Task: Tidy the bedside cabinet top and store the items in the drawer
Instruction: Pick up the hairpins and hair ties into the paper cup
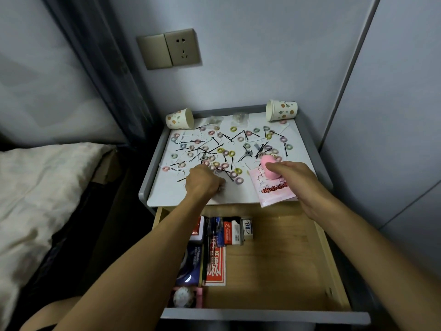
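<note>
Pink sponge (267, 166), long axis angled far-left, in right hand (292, 176) grip; left hand (204, 181) unclear.

Upside-down red lettering on the pink packet (274, 192), white Chinese characters on a red box (215, 266) and a blue logo on a small white box (247, 228), all too blurred to read.

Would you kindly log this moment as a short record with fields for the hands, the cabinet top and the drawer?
left hand: fingers curled, resting on the top among the hair ties; what it holds is hidden
right hand: grips a pink sponge at the far end of a pink packet
top: strewn with hair ties and hairpins
cups: left cup and right cup lie on their sides at the back corners
drawer: open, boxes along its left side
</note>
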Demonstrator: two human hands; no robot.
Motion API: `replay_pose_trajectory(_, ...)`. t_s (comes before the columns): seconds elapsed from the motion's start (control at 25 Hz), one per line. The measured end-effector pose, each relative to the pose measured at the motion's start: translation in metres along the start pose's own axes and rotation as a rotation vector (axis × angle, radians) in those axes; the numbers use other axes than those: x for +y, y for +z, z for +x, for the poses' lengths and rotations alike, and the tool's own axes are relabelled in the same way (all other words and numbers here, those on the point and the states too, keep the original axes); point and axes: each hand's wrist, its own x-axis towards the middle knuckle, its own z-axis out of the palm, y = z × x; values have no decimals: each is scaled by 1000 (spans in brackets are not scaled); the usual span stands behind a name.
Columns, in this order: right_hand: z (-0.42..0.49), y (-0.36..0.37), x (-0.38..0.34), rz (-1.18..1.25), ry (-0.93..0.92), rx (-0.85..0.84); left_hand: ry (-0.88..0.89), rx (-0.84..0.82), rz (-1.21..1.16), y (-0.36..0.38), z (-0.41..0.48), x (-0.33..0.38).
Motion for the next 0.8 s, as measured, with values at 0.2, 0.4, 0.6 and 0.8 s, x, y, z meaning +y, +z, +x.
replay_pose_trajectory(0.2,-1,-3,2,1,17,-4,-18,-21,40,4,12,-3)
replay_pose_trajectory(0.4,-2,-2,5,-12,12,-25,-3,31,74,2,20,-8)
replay_pose_trajectory(0.6,-6,2,8,-31,-1,-47,-1,-11,-295,-19,14,-14)
replay_pose_trajectory(0.8,-19,0,20,-180,37,-174,13,-354,-817,-54,-54,-14)
